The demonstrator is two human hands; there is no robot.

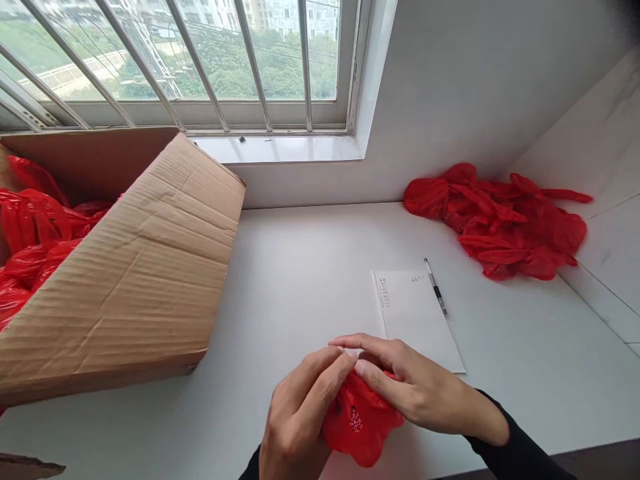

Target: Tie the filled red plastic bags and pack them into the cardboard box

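A crumpled red plastic bag (364,427) with a small pale printed mark is held above the white table, near its front edge. My left hand (307,407) grips it from the left, with fingers and thumb closed at its top. From the right, my right hand (400,380) pinches the upper edge of the same bag. The fingertips of both hands meet there and cover part of it. Behind my right hand lies a white sheet of paper (413,320) with small writing.
A cardboard box (150,260) full of shiny red plastic bags (40,227) stands at the left. A pile of red bags (510,220) lies against the wall at the back right. A pen (437,288) rests by the paper. Behind the white table (300,253) is a barred window (225,67).
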